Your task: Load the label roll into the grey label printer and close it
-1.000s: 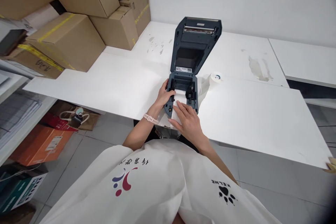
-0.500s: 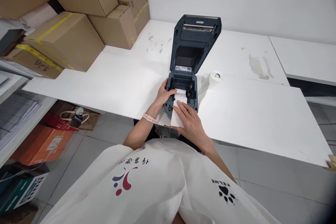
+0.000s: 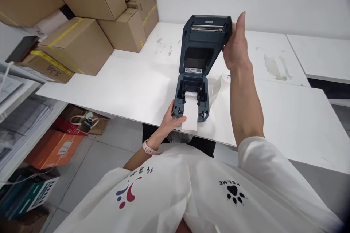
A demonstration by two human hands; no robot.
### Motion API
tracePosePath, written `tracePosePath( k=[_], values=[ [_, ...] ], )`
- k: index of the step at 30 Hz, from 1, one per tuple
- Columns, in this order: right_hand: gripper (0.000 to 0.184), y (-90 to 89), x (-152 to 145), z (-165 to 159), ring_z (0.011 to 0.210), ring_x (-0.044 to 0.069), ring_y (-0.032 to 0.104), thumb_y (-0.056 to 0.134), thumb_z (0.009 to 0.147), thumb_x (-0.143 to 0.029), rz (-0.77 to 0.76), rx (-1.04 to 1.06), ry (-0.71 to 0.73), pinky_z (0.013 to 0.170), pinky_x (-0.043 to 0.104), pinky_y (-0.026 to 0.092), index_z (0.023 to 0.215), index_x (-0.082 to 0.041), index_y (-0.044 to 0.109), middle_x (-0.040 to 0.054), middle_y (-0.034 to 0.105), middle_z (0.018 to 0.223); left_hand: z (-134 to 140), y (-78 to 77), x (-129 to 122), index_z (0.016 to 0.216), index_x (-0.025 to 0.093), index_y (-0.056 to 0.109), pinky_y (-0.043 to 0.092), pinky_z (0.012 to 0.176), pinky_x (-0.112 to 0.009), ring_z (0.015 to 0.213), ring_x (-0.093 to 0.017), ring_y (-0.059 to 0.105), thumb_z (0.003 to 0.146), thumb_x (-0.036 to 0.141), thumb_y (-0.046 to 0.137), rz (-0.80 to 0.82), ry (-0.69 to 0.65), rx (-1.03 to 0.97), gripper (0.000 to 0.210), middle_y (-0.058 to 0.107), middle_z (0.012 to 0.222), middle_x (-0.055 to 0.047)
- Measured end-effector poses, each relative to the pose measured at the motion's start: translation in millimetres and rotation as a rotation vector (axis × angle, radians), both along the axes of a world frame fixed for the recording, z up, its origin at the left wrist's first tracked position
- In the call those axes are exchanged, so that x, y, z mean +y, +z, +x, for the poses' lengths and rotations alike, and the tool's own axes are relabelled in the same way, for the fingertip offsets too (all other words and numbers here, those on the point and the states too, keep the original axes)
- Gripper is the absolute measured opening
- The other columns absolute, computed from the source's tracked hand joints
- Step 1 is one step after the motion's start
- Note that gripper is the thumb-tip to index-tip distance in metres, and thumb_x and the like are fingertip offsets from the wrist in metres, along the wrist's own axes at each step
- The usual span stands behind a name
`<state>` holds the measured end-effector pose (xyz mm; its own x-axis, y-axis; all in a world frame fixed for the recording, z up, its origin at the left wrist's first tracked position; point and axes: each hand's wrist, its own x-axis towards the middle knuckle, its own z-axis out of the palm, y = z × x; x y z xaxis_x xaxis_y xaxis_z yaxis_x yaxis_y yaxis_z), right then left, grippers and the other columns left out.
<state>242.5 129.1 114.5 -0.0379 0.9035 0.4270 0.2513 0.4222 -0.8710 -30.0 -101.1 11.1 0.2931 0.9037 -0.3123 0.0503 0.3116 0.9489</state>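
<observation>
A dark blue label printer (image 3: 178, 94) stands at the table's front edge with its lid (image 3: 186, 45) raised. A white strip of label paper (image 3: 190, 116) runs out of its bay and hangs over the front. My left hand (image 3: 168, 121) holds the printer's front left corner, thumb resting on the strip's left edge. At the lid's upper right side is my right hand (image 3: 237, 49), its thumb pointing up and its fingers partly hidden behind the lid. A white paper roll (image 3: 224, 80) with a loose band lies right of the printer, partly covered by my right forearm.
Cardboard boxes (image 3: 79, 45) are stacked on the left of the white table (image 3: 142, 80). A white wall (image 3: 259, 0) rises behind it. Shelving (image 3: 51, 111) stands at lower left, with an orange box (image 3: 58, 147) on the floor beside it.
My right hand has left the paper strip and moved up to the right side of the raised lid. My left thumb has slid down toward the printer's front.
</observation>
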Motion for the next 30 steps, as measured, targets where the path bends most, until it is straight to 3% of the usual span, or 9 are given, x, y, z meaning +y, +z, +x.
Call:
tracePosePath(
  k=[2, 6, 9, 12, 15, 18, 23, 30],
  values=[
    [0.087, 0.9, -11.5, -10.4, 0.145, 0.017, 0.053, 0.001, 0.101, -0.08, -0.075, 0.133, 0.008, 0.12, 0.044, 0.045, 0.149, -0.027, 0.049, 0.0041, 0.061, 0.151, -4.5, -0.7, 5.0, 0.171, 0.033, 0.014, 0.032, 0.132, -0.05, 0.167, -0.038, 0.018, 0.085, 0.069, 0.07, -0.016, 0.033, -0.025, 0.109, 0.019, 0.181, -0.002],
    [0.081, -24.7, -109.1, -33.1, 0.137, 0.026, 0.061, 0.018, 0.098, -0.087, -0.046, 0.251, -0.05, 0.124, 0.049, 0.043, 0.131, -0.031, 0.066, 0.0027, 0.069, 0.138, -15.1, 1.2, 18.7, 0.17, 0.032, 0.021, 0.035, 0.13, -0.048, 0.166, -0.032, 0.025, 0.094, 0.077, 0.043, -0.011, 0.138, -0.069, 0.091, 0.023, 0.18, -0.003],
    [0.066, -54.0, -181.4, -46.5, 0.155, 0.028, 0.045, 0.034, 0.1, -0.08, -0.099, 0.113, -0.061, 0.13, 0.055, 0.034, 0.14, -0.037, 0.063, -0.001, 0.058, 0.156, -16.3, 11.0, 29.3, 0.169, 0.035, 0.022, 0.033, 0.131, -0.048, 0.166, -0.029, 0.025, 0.097, 0.078, 0.034, 0.046, 0.143, -0.077, 0.085, 0.023, 0.18, -0.002],
    [0.066, -78.1, -219.6, -56.3, 0.164, 0.029, 0.029, 0.057, 0.098, -0.069, -0.18, -0.014, -0.114, 0.133, 0.057, 0.027, 0.156, -0.041, 0.047, 0.0002, 0.037, 0.174, -7.3, 19.0, 37.7, 0.169, 0.033, 0.022, 0.03, 0.132, -0.049, 0.167, -0.03, 0.021, 0.097, 0.077, 0.037, 0.072, 0.135, -0.075, 0.085, 0.022, 0.18, -0.004],
    [0.083, -94.2, -231.1, -60.6, 0.166, 0.03, 0.024, 0.06, 0.096, -0.067, -0.31, 0.034, -0.19, 0.131, 0.057, 0.032, 0.167, -0.039, 0.028, 0.0036, 0.022, 0.179, 5.4, 19.1, 40.6, 0.167, 0.03, 0.027, 0.032, 0.132, -0.049, 0.165, -0.033, 0.027, 0.091, 0.069, 0.062, 0.043, 0.138, -0.087, 0.092, 0.029, 0.178, -0.007],
    [0.099, -103.6, -233.1, -59.5, 0.165, 0.032, 0.025, 0.064, 0.092, -0.069, -0.495, 0.129, -0.19, 0.127, 0.058, 0.04, 0.17, -0.037, 0.014, 0.0068, 0.021, 0.18, 12.4, 15.5, 36.5, 0.162, 0.027, 0.037, 0.039, 0.128, -0.051, 0.158, -0.036, 0.041, 0.086, 0.058, 0.074, 0.018, 0.108, -0.12, 0.09, 0.045, 0.17, -0.01],
    [0.085, -110.7, -234.6, -57.8, 0.155, 0.03, 0.046, 0.062, 0.095, -0.065, -0.624, 0.273, -0.035, 0.126, 0.056, 0.043, 0.167, -0.034, 0.027, 0.0079, 0.042, 0.171, 11.9, 9.1, 30.2, 0.156, 0.027, 0.047, 0.044, 0.124, -0.051, 0.15, -0.036, 0.051, 0.088, 0.056, 0.073, 0.04, 0.11, -0.116, 0.079, 0.056, 0.161, -0.01],
    [0.093, -128.2, -230.1, -59.8, 0.153, 0.033, 0.048, 0.068, 0.089, -0.065, -0.55, 0.3, -0.114, 0.124, 0.059, 0.043, 0.166, -0.028, 0.03, 0.0119, 0.047, 0.167, 7.0, 0.1, 36.5, 0.151, 0.019, 0.052, 0.048, 0.117, -0.048, 0.144, -0.035, 0.056, 0.084, 0.061, 0.075, 0.148, 0.095, -0.054, 0.081, 0.059, 0.156, -0.015]
  ],
)
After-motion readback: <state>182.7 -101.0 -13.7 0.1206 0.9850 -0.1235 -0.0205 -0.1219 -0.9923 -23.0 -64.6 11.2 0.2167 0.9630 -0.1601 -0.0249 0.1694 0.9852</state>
